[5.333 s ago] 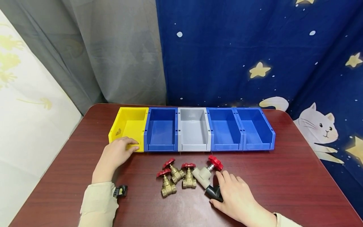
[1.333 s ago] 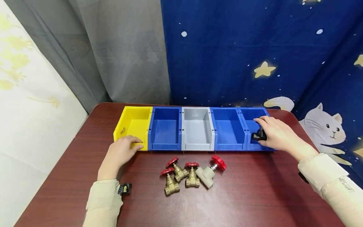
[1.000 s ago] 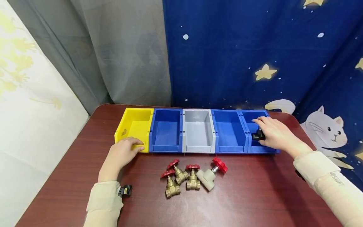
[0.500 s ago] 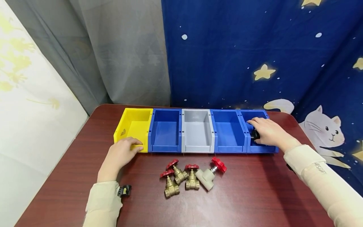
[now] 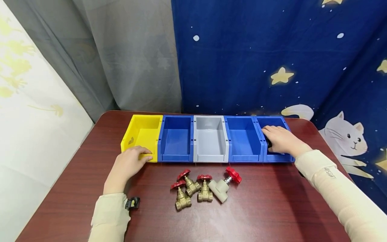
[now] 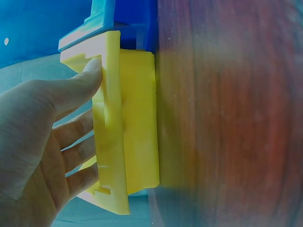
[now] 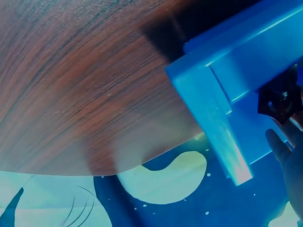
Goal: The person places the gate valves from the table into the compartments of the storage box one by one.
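Observation:
At the left end of the row, my left hand (image 5: 128, 164) holds the front rim of the yellow bin (image 5: 146, 126). In the left wrist view its thumb lies over the rim and the other fingers reach behind it. My right hand (image 5: 281, 139) is inside the rightmost blue bin (image 5: 272, 121), gripping a black pipe fitting (image 5: 268, 142) that it mostly covers. The right wrist view shows the dark, lobed end of that fitting (image 7: 281, 97) at the fingers. Before the bins lie several valves: brass gate valves (image 5: 183, 200) with red handwheels and a grey plastic valve (image 5: 220, 190) with a red handwheel.
Between the outer bins stand a dark blue bin (image 5: 176, 136), a grey bin (image 5: 210, 137) and another blue bin (image 5: 243, 137), side by side. They sit near the back edge of the brown table (image 5: 242, 218). Grey and blue curtains (image 5: 229, 57) hang behind.
Earlier my right hand was at the black fitting beside the grey valve. It has carried it to the rightmost blue bin and moved deeper inside. The left hand stays on the yellow bin.

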